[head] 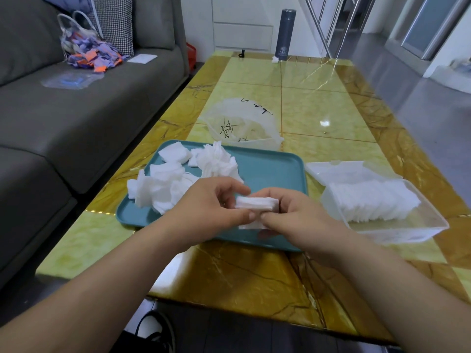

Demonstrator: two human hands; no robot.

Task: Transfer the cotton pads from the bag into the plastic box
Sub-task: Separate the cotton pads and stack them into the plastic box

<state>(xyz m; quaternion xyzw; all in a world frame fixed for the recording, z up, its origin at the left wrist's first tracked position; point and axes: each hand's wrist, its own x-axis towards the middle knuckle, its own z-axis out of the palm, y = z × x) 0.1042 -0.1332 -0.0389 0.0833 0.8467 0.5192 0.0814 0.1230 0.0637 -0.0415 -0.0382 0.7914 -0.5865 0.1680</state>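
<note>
A small stack of white cotton pads (256,203) is pinched between my left hand (209,207) and my right hand (298,215), just above the near side of a teal tray (270,171). Loose cotton pads (178,179) lie heaped on the tray's left half. The clear plastic box (397,225) stands to the right of the tray with its lid open, and a row of pads (369,200) stands on edge inside it. Behind the tray lies the crumpled translucent bag (242,123) with black markings.
All of it rests on a glossy yellow-brown marble-patterned table (318,103). A dark thermos (285,34) stands at the table's far end. A grey sofa (76,110) runs along the left, with a bag of purple and orange scraps (89,49) on it.
</note>
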